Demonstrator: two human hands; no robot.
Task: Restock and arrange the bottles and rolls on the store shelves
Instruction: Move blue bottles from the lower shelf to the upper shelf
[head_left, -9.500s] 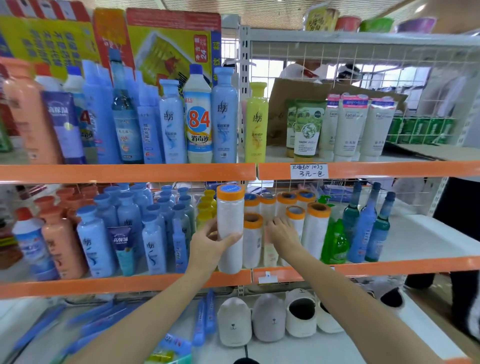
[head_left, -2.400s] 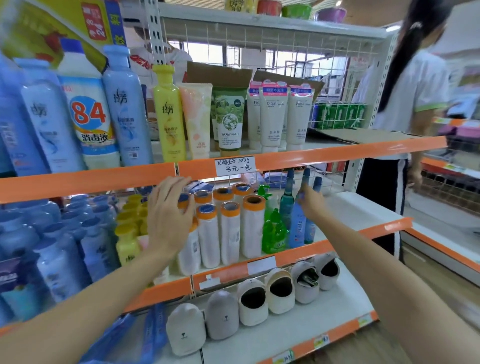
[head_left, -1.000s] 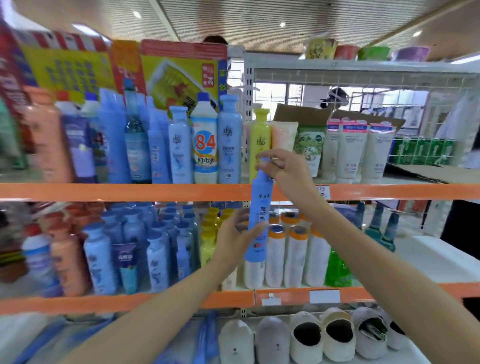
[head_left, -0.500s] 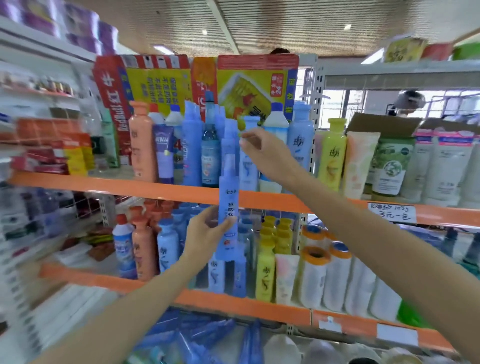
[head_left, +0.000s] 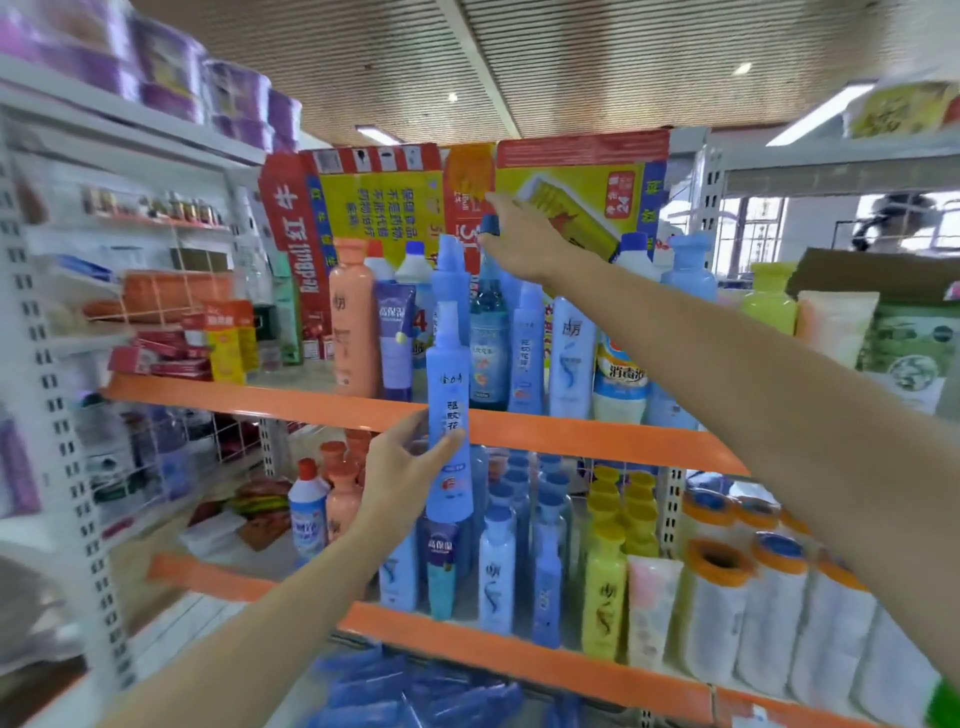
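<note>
- Half a second on, the tall light-blue bottle (head_left: 448, 415) stands a little higher against the shelves, and the view has swung further left, bringing a white side rack (head_left: 62, 364) and purple packs (head_left: 171, 78) on its top into sight.
- Since that earlier frame the right hand (head_left: 524, 241) has left the light-blue bottle's top and gone up and back to the cap of a dark teal bottle (head_left: 488, 332) standing on the upper shelf (head_left: 311, 400).
- Upright in the air, the light-blue bottle crosses in front of the orange edge of the upper shelf; its base hangs before the lower shelf's stock and its nozzle reaches up among the standing bottles.
- Left hand (head_left: 400, 470): the grip is closed around the lower half of the light-blue bottle, thumb across the front of the label, fingers wrapped behind.
- Right hand: fingers are curled over the dark teal bottle's cap; whether they pinch it or only touch it cannot be told.
- Beside the teal bottle stand an orange bottle (head_left: 353, 317), a purple tube (head_left: 396, 343) and more pale blue bottles (head_left: 571, 358).
- On the lower shelf (head_left: 467, 639) are blue bottles, yellow bottles (head_left: 605, 597) and white rolls with orange ends (head_left: 719, 608).
</note>
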